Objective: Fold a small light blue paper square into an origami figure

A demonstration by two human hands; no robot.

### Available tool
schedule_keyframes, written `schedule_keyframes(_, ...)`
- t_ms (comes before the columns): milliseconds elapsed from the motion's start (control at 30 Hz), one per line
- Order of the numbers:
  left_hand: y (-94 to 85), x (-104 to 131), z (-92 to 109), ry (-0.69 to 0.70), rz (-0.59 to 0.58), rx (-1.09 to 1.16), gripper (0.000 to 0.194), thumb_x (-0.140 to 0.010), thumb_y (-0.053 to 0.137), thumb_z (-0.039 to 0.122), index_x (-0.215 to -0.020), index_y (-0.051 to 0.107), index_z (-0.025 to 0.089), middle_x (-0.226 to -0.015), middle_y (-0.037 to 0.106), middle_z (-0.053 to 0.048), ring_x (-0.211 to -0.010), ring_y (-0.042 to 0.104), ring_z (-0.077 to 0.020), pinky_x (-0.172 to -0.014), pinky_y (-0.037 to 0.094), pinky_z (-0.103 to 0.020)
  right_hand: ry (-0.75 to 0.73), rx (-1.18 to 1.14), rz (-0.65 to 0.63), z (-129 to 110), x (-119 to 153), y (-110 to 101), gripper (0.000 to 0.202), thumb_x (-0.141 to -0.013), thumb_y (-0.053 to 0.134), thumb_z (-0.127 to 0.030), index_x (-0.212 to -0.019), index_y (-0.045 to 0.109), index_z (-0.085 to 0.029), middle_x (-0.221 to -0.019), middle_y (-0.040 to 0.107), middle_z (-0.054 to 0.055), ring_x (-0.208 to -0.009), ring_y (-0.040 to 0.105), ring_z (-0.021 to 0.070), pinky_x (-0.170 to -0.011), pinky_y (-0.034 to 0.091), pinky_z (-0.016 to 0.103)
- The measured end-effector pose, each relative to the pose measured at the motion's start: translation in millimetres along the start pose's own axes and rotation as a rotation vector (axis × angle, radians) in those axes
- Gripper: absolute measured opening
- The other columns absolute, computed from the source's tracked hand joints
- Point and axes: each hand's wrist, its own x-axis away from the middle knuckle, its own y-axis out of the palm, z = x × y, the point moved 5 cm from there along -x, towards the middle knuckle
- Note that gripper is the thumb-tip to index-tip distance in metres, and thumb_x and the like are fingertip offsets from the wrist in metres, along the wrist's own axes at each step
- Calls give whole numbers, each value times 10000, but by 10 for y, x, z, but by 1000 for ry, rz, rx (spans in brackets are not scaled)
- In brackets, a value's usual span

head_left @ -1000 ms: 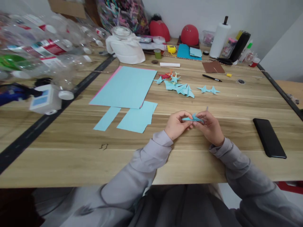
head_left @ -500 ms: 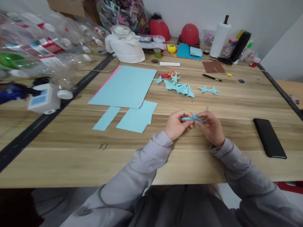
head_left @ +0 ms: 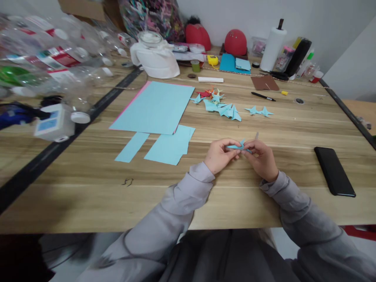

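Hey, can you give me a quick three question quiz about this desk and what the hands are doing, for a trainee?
1. Which lies to the right of the right hand?
A) yellow tape measure
B) black phone
C) white jug

2. True or false: only the left hand touches the folded blue paper.

3. Fill in: the large blue sheet lies over a lower sheet whose showing edge is ____.

Key: 1. B; 2. False, both hands hold it; 3. Pink
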Motion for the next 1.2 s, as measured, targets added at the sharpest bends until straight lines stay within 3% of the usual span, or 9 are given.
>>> schedule_keyframes(233, -25, 1, -10, -16, 23, -30, 277, -557, 817, 272, -744, 678, 123, -569, 647, -6, -463, 583, -97, -448, 456, -206, 175, -273, -98, 91, -12, 52, 326, -727, 719, -486, -782, 565, -203, -630, 572, -24, -538, 531, 105, -518, 444, 256)
schedule_keyframes(567, 1, 9, -36, -57, -10, 1, 317, -579, 809, 284, -802, 655, 120, -511, 629, 12, -422, 559, -90, -438, 466, -212, 345, -453, -193, 103, -10, 95, 366, -697, 747, -469, -827, 525, -208, -601, 652, -36, -473, 574, 98, -474, 484, 241)
schedule_keyframes(1200, 24, -21, -93, -59, -5, -55, 210, -611, 774, 197, -773, 670, 112, -579, 638, 12, -395, 535, -63, -394, 430, -176, 291, -315, -141, 146, -1, 43, 299, -727, 734, -444, -751, 579, -189, -610, 607, -19, -512, 547, 108, -491, 459, 252)
